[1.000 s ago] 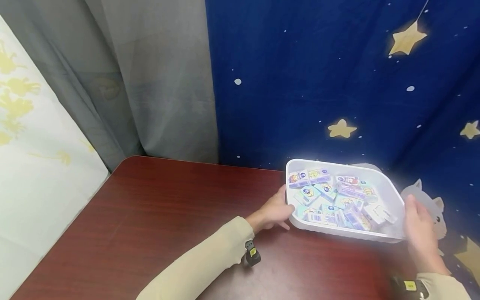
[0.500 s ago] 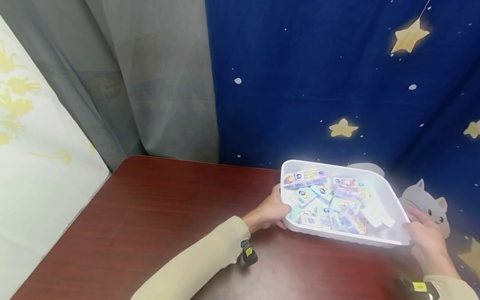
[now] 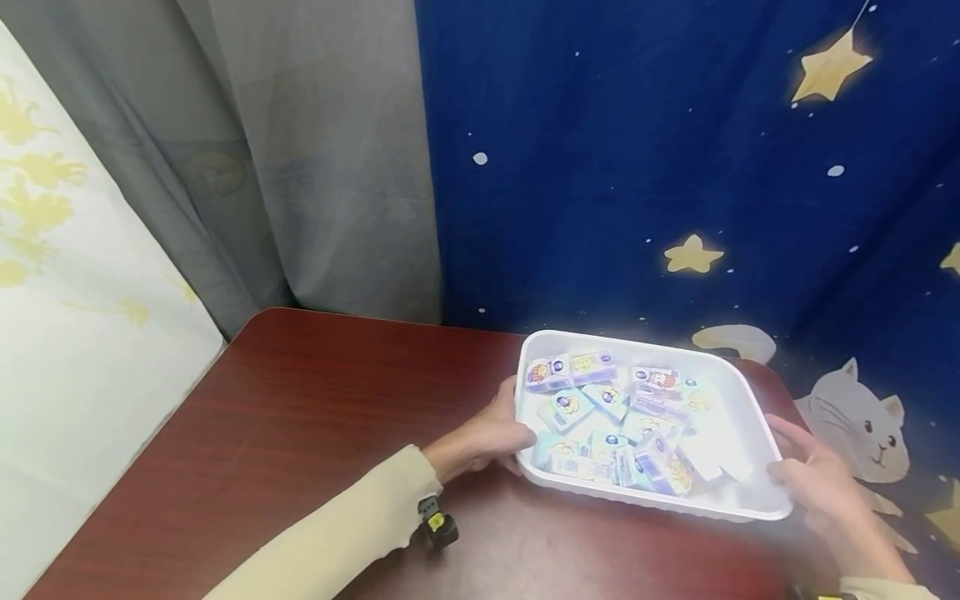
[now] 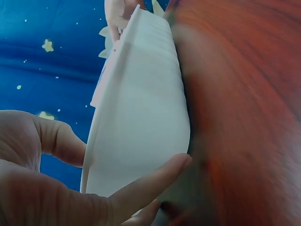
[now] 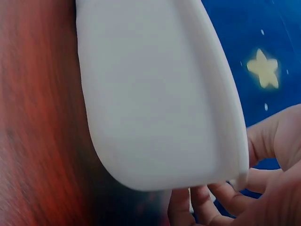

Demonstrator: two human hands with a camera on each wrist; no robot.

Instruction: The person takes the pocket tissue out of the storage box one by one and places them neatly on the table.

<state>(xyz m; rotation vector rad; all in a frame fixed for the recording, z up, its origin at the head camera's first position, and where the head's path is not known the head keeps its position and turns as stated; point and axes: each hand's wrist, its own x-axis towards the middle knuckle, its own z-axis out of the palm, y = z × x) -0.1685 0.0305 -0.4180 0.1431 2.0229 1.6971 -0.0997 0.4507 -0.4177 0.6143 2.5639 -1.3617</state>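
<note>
Gripping opposite ends, left hand (image 3: 487,435) and right hand (image 3: 817,477) hold the white tray (image 3: 738,410), now shifted leftward over the counter (image 3: 360,400), cartoon-printed packets (image 3: 566,410) aboard; carrying appears underway.

The bench (image 3: 337,400) is spreading out beneath the white tray (image 3: 735,400) and away to its left, showing a dark reddish-brown top with fine wood grain. Left of the tray, the far edge (image 3: 375,322) is running almost straight to a rounded corner (image 3: 264,321), from which the side edge (image 3: 142,454) is slanting toward the viewer. Just past the tray's far right end, a second rounded corner (image 3: 772,383) is peeking out. On the tray's near side, a pale sheen (image 3: 517,550) is lying across the wood. In both wrist views a dark shadow (image 5: 87,155) is following the tray's underside; whether the tray is touching the bench is unclear.
</note>
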